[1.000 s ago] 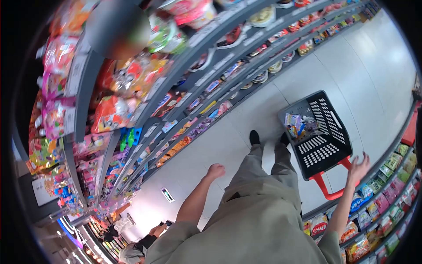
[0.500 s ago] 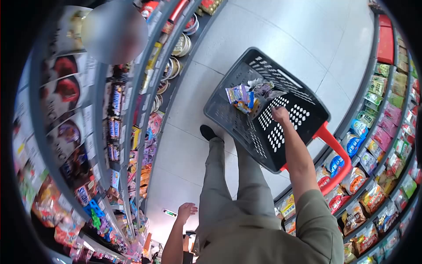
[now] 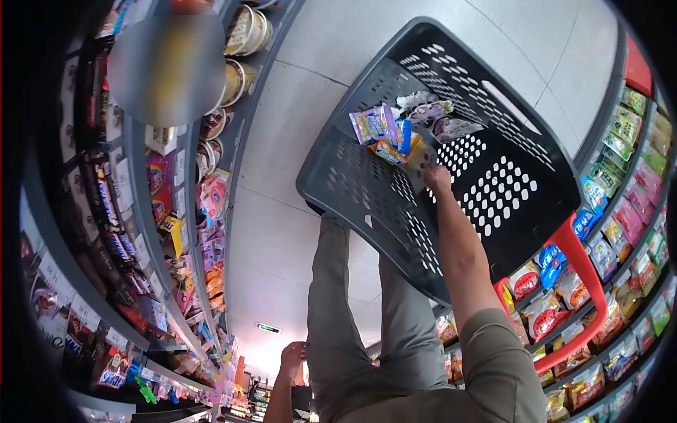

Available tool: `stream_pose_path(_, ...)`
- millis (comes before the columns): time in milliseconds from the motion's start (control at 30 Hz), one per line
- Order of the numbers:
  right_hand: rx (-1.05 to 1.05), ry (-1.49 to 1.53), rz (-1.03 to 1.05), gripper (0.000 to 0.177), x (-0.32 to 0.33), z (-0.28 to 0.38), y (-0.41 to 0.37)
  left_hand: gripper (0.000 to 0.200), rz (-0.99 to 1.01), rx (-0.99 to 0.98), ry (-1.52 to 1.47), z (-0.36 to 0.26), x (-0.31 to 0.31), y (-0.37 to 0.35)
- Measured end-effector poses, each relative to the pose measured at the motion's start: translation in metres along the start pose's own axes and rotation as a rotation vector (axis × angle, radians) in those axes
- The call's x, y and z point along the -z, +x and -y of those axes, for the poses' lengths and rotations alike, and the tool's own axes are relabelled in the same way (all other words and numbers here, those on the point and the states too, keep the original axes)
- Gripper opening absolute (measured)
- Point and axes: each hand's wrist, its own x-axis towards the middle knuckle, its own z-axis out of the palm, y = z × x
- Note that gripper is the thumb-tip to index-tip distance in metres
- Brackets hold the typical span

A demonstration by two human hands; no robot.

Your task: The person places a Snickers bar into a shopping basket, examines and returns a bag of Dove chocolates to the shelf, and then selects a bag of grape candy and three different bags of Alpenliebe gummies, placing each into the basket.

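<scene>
A dark grey shopping basket (image 3: 331, 151) with a red handle (image 3: 587, 271) stands tilted in view in front of my legs. My right hand (image 3: 438, 179) reaches down inside it, fingers curled beside a tan, partly see-through packet (image 3: 417, 156). Whether the fingers grip that packet is hard to make out. Near it lie a purple snack bag (image 3: 375, 125), a blue and orange packet (image 3: 395, 146) and some white-and-dark packets (image 3: 430, 111). My left hand (image 3: 293, 358) hangs beside my left thigh, fingers loosely bent and apart, with nothing visible in it.
Shelves of candy bars (image 3: 116, 225) and round tubs (image 3: 240, 81) run along the left. On the right, shelves hold bagged snacks (image 3: 546, 314), close to the basket's handle. Pale floor tiles (image 3: 282, 197) lie between them.
The basket now appears larger and nearer, and the shelves have shifted in view. My right hand has moved slightly left, closer to the packets. My left hand has come nearer my thigh.
</scene>
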Motion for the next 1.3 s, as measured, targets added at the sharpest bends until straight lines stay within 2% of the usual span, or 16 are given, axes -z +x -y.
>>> stream_pose_path(100,0.147,-0.141,0.042,0.043,-0.004,-0.043,0.002,0.026,0.065,-0.123,-0.011,-0.026,-0.003,-0.017)
stream_pose_path(133,0.251,-0.153,-0.071,0.034,0.075,-0.011,-0.082,0.027,0.141,-0.247,-0.021,-0.032,0.007,-0.022)
stream_pose_path(167,0.617,-0.467,-0.090,0.025,0.078,-0.027,-0.079,0.026,0.105,-0.279,0.030,-0.043,0.007,-0.032)
stream_pose_path(200,0.730,-0.468,-0.279,0.018,0.084,-0.038,-0.088,0.026,0.066,-0.312,0.079,-0.057,0.004,-0.045)
stream_pose_path(367,0.698,-0.457,-0.177,0.027,0.216,0.000,-0.213,0.025,-0.011,-0.820,0.425,-0.124,0.005,-0.075)
stream_pose_path(467,0.376,0.510,0.255,0.029,0.296,0.053,-0.351,0.036,-0.136,-1.165,0.570,-0.204,-0.036,-0.205)
stream_pose_path(600,0.485,0.529,0.325,0.029,0.351,0.096,-0.511,0.083,-0.181,-1.695,0.676,-0.241,-0.052,-0.325)
stream_pose_path(700,0.580,0.612,0.516,0.031,0.371,0.119,-0.604,0.090,-0.290,-1.814,0.762,-0.227,-0.037,-0.380)
stream_pose_path(867,0.640,0.718,0.770,0.038,0.364,0.141,-0.686,0.056,-0.014,-1.934,0.614,-0.201,0.024,-0.386)
stream_pose_path(933,0.710,0.815,0.909,0.047,0.361,0.154,-0.710,0.039,0.145,-1.601,0.443,-0.187,0.044,-0.390)
stream_pose_path(967,0.807,0.866,0.796,0.060,0.359,0.157,-0.729,0.033,0.315,-1.665,0.244,-0.181,0.051,-0.384)
stream_pose_path(1000,0.934,0.917,0.678,0.057,0.359,0.156,-0.742,0.033,0.303,-1.665,0.231,-0.174,0.059,-0.380)
stream_pose_path(1067,1.123,0.958,0.405,0.055,0.350,0.154,-0.739,0.034,0.624,-1.458,-0.103,-0.160,0.074,-0.379)
stream_pose_path(1100,1.135,0.873,0.117,0.045,0.344,0.151,-0.738,0.036,0.682,-1.444,-0.173,-0.153,0.081,-0.383)
stream_pose_path(1200,1.270,0.919,0.057,0.039,0.308,0.150,-0.750,0.041,0.857,-1.333,-0.309,-0.139,0.094,-0.380)
stream_pose_path(1300,1.176,0.827,0.269,0.044,0.284,0.147,-0.758,0.045,0.883,-1.324,-0.291,-0.130,0.102,-0.375)
